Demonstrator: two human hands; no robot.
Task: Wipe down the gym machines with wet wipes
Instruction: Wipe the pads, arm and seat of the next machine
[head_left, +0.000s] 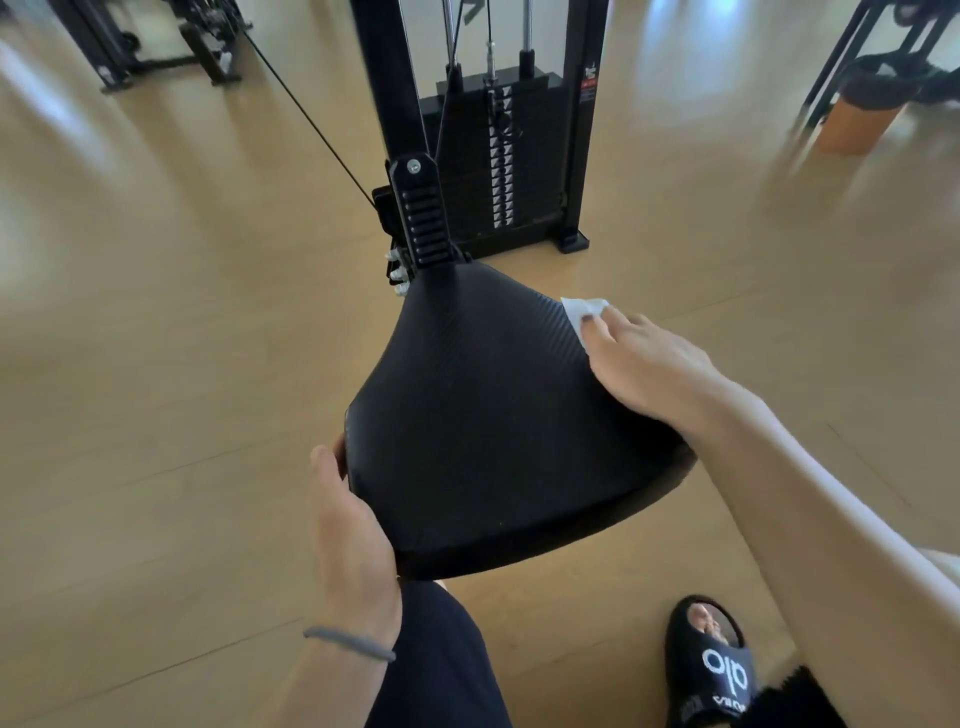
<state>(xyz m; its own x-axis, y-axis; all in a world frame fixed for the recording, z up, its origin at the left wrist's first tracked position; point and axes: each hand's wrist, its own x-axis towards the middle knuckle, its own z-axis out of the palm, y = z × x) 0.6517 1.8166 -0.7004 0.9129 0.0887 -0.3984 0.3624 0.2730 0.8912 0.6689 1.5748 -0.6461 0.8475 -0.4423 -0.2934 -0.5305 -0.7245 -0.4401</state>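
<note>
Seat pad (493, 415) — your left hand (348, 525) grips its near-left edge to steady it; right hand (660, 369) — fingers flat — presses wet wipe (579, 312) along the far-right edge.

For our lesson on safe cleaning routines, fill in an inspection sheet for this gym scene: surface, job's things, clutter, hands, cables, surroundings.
Surface: black textured seat pad, tilted toward the camera; no dirt visible.
Job's things: white wipe on the pad's right edge, under the right hand's fingers.
Clutter: nothing seen.
Hands: left hand grips the pad's near left edge; right hand lies flat, pressing the wipe to the pad.
Cables: black cable runs diagonally from upper left to the machine's base; more cables drop to the weight stack.
Surroundings: tan floor; other machines upper left; orange object upper right; black slipper below.
</note>
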